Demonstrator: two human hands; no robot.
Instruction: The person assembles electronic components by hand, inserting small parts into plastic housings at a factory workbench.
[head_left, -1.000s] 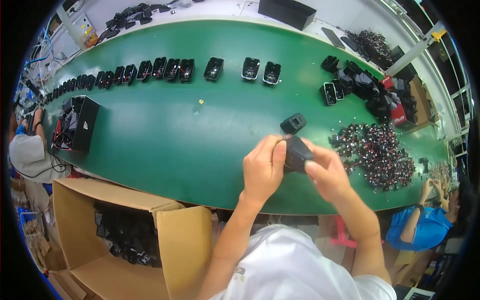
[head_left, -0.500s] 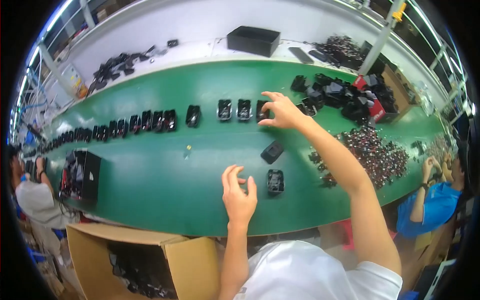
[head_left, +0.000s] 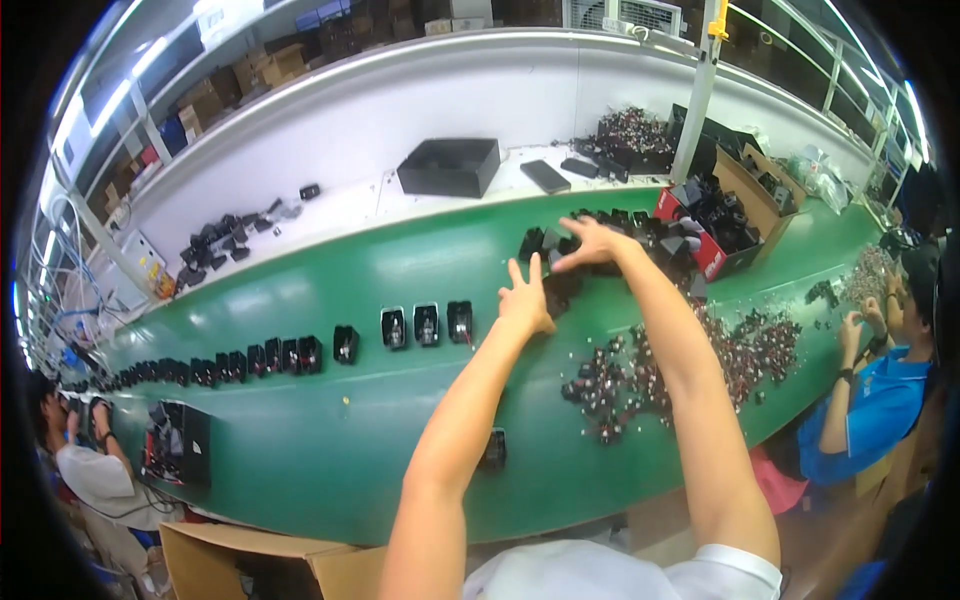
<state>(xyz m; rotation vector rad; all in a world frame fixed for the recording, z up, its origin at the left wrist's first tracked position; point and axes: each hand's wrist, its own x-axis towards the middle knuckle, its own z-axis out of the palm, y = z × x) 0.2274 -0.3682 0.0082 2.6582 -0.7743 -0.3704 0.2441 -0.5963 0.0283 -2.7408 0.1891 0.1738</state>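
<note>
Both arms reach toward the far side of the green worktable. My right hand (head_left: 597,245), fingers spread, hovers at the left end of a heap of black plastic housings (head_left: 655,232). My left hand (head_left: 527,300) is just left of it, its fingers apart and pointing at the same heap. Dark pieces (head_left: 562,287) lie between the two hands, their shape hard to make out. Left of my left hand, three open black housings (head_left: 426,325) with small parts inside stand close together. Another black housing (head_left: 494,450) shows partly from behind my left forearm.
A long row of filled housings (head_left: 290,355) runs left. Loose small parts (head_left: 690,360) lie heaped at right. A red-and-black carton (head_left: 715,255) stands behind them, a black bin (head_left: 450,168) on the back ledge. Co-workers sit at left (head_left: 100,480) and right (head_left: 865,400).
My right hand has left the end of the housing row and moved to the heap. My left hand has come up from the near table area to beside it. The view has tilted upward.
</note>
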